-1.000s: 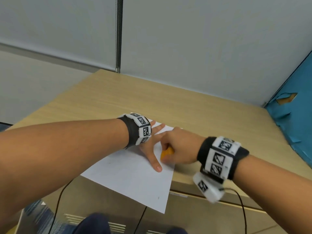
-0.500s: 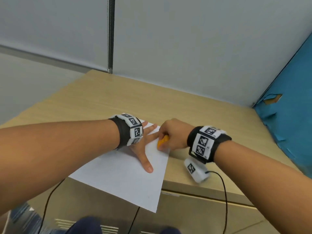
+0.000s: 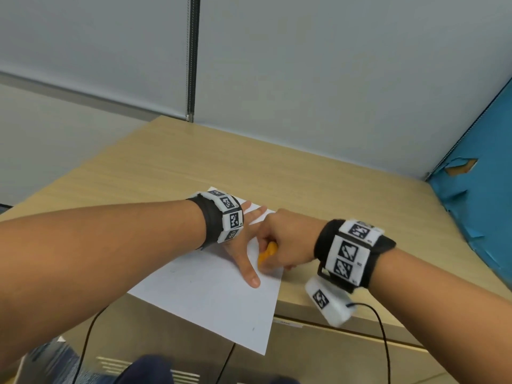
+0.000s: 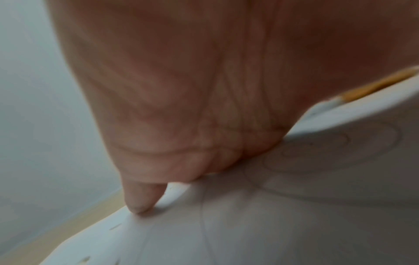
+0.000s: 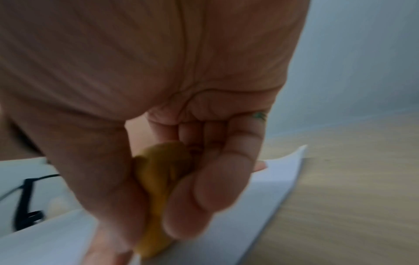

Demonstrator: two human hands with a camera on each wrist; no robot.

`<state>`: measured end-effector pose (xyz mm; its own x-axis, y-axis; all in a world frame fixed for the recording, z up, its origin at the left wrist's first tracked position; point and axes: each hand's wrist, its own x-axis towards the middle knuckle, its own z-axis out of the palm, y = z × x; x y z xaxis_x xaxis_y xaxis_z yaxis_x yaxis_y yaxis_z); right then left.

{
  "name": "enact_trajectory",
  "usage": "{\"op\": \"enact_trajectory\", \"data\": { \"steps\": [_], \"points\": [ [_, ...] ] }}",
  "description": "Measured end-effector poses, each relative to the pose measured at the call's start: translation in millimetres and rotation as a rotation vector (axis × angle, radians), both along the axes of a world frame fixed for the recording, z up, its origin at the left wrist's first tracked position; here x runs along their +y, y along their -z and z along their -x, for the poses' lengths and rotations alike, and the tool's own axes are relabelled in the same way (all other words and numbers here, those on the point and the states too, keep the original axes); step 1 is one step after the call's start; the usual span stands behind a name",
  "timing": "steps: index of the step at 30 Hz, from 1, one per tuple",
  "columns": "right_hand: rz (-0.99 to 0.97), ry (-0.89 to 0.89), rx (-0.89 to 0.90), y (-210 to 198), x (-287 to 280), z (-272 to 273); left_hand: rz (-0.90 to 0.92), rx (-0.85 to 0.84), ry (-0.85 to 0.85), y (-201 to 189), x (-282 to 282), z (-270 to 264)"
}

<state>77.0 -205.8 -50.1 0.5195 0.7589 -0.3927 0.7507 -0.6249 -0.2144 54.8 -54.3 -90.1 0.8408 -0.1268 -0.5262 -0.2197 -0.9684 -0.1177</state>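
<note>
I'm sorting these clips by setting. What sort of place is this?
Probably an office: a wood desk against grey partition panels, with a sheet of paper that the left hand presses flat while the right hand grips an orange tool.

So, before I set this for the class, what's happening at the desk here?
A person is working on a sheet of paper on a wooden desk. The left hand lies flat on the paper, fingers spread, pinning it down. The right hand grips a small orange thing, possibly an eraser, pressed to the sheet. Faint pencil circles show on the paper, whose near corner overhangs the desk edge.
</note>
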Motion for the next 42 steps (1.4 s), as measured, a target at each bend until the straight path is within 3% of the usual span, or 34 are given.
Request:
{"op": "enact_trajectory", "data": {
  "steps": [3, 6, 9, 12, 18, 24, 32, 42],
  "points": [
    [0.051, -0.122, -0.118, -3.3, 3.2, 13.9, 0.004, 0.023, 0.007, -0.1, -0.2, -2.0],
    [-0.027, -0.017, -0.218, -13.6, 0.2, 0.3, 0.006, 0.01, -0.02, -1.3, 0.9, 0.3],
    [-0.013, 0.119, -0.136, -17.4, -13.2, -4.4, 0.0, -0.004, -0.035, -2.9, 0.0, 2.5],
    [0.049, 0.117, -0.121, -7.4, -20.7, 7.2, 0.008, -0.011, -0.047, -2.3, -1.1, -0.1],
    [-0.026, 0.275, -0.049, -3.1, -28.8, -5.7, 0.001, -0.029, -0.148, -6.8, -5.6, 4.7],
    [-0.026, 0.25, -0.134, -3.5, -26.2, -13.5, -0.013, 0.033, -0.165, -12.2, 7.4, 14.9],
    [-0.05, 0.173, -0.301, 1.1, -16.8, -34.8, 0.064, 0.014, 0.035, -16.8, 4.0, 12.9],
    [-0.147, 0.204, -0.188, 13.4, -14.8, -45.3, 0.117, -0.028, -0.065, 0.9, -0.3, -8.5]
  ]
}}
